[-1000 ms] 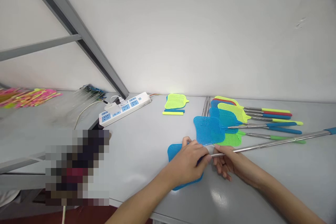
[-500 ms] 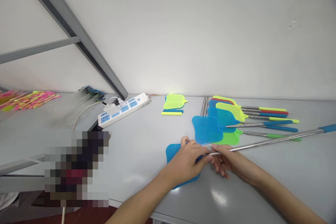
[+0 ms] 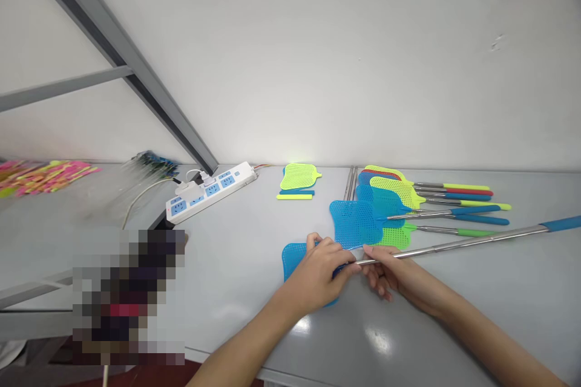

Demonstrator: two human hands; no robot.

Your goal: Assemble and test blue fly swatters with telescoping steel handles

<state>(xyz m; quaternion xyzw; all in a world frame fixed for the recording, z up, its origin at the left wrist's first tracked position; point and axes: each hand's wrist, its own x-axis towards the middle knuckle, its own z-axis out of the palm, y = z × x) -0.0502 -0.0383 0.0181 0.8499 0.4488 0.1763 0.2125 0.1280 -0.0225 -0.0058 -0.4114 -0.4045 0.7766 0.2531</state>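
Note:
Under my left hand (image 3: pixel 320 272) lies a blue mesh fly swatter head (image 3: pixel 293 259). The left fingers are closed round its neck, hiding much of the mesh. From that joint a telescopic metal rod (image 3: pixel 447 247) runs right to a blue grip (image 3: pixel 563 225) at the picture's edge. My right hand (image 3: pixel 385 266) pinches the rod near the neck between thumb and fingers, with its other fingers curled loosely below. Just beyond my hands, another blue fly swatter (image 3: pixel 356 224) rests on top of a green fly swatter (image 3: pixel 397 237).
Several yellow, red and blue fly swatters (image 3: pixel 394 190) lie at the back right. Thin metal rods (image 3: pixel 351 183) sit beside them. Further left are a loose yellow swatter head (image 3: pixel 299 176), coloured grips (image 3: pixel 295 196) and a white power strip (image 3: pixel 211 192) with a cable.
The blue swatter head in my left hand has tilted or turned, so less of its lower edge shows. Both hands keep their hold; the whole view has shifted slightly.

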